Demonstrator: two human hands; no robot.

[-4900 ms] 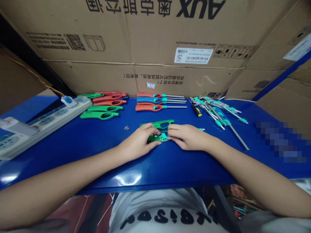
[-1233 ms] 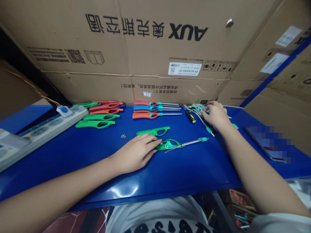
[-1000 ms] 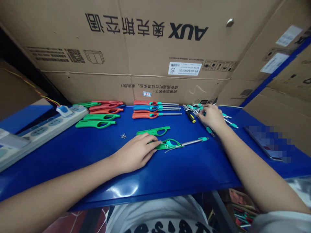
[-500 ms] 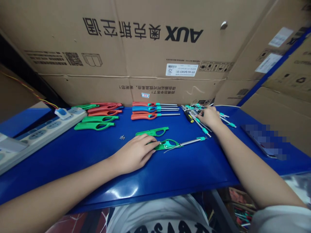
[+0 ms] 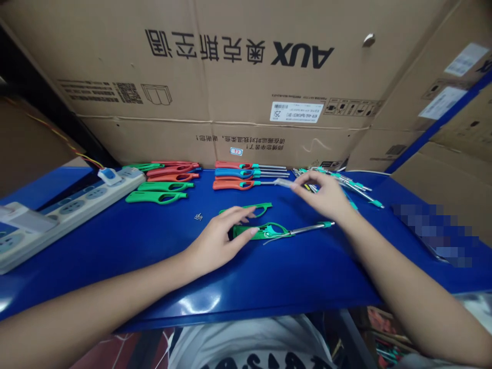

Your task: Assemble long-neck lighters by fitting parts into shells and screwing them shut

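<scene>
My left hand [image 5: 221, 236] rests on the blue table [image 5: 154, 241], its fingertips touching the handle end of an open green lighter shell [image 5: 261, 231] with a metal tube [image 5: 311, 227] sticking out to the right. A second green shell half [image 5: 249, 208] lies just behind it. My right hand [image 5: 325, 197] hovers above the table beyond the tube and pinches a small clear plastic part [image 5: 283, 183] between thumb and fingers. Behind that hand lies a pile of metal tubes with teal tips [image 5: 353, 184].
Three assembled lighters [image 5: 246, 174] lie at the back centre, and several green and red shell halves [image 5: 165, 180] to their left. A few tiny screws [image 5: 198, 217] sit mid-table. A white power strip [image 5: 69, 202] runs along the left. Cardboard boxes [image 5: 238, 92] wall the back.
My right hand left the pile of tubes and came toward the centre, now holding a small clear part. My left hand lifted slightly, fingertips still on the green shell.
</scene>
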